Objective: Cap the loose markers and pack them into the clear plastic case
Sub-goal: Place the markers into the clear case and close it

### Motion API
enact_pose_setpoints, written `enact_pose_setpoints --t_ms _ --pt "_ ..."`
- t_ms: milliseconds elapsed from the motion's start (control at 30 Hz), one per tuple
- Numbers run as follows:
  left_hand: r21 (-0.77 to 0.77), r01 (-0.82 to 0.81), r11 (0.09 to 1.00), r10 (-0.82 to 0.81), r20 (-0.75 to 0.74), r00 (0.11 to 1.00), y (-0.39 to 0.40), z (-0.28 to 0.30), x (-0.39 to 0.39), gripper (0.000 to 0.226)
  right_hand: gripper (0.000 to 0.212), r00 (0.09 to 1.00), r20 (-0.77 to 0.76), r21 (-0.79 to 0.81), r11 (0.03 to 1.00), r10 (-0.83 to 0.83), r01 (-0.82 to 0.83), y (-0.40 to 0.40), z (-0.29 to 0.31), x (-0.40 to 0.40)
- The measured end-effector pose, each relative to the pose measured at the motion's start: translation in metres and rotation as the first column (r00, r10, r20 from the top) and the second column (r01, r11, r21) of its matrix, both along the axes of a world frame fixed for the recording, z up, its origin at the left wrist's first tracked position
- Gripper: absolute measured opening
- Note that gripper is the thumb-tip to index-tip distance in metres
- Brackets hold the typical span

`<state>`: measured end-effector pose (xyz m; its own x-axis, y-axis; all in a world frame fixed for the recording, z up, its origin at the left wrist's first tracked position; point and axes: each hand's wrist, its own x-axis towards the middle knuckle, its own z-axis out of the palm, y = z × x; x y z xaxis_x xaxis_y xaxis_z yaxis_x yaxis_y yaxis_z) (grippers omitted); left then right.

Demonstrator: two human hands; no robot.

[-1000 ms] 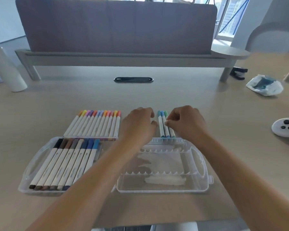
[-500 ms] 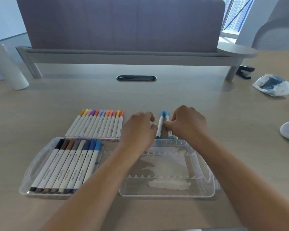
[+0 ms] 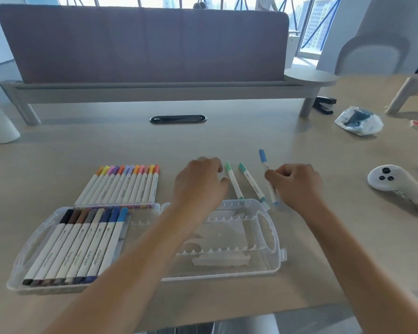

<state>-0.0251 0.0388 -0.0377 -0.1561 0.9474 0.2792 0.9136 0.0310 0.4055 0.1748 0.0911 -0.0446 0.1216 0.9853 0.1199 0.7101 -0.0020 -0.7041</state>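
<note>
The right hand (image 3: 297, 183) pinches a blue-capped marker (image 3: 267, 175) by its barrel, raised off the desk with its cap pointing far. The left hand (image 3: 200, 183) is curled loosely beside two green-capped markers (image 3: 234, 183) lying on the desk; whether its fingertips touch the nearer one cannot be told.

The step looks like picking up the last loose markers. Next, the held one likely needs lowering into a notch of the empty right half of the clear plastic case (image 3: 273, 239), aligned with the ridges. The left half already holds a row of dark markers (image 3: 82, 244); a pastel set (image 3: 123, 185) lies just beyond it.

On the pale wooden desk (image 3: 227, 138) a white controller (image 3: 391, 180) sits at the right, and a grey divider panel (image 3: 143, 44) stands at the far edge before the windows.
</note>
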Motion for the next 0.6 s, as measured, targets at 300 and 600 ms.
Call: enact_pose_setpoints --t_ms 300,600 --pt "-0.049 -0.199 0.979 0.192 -0.119 0.974 0.015 -0.004 0.008 0.031 0.015 0.982 -0.185 0.015 0.999 0.036 -0.034 -0.008 -0.021 0.015" --pt "-0.2 -0.201 0.959 0.208 0.015 0.978 0.019 -0.008 -0.003 0.019 0.012 0.982 -0.154 0.028 0.994 0.11 -0.107 -0.013 -0.022 0.008"
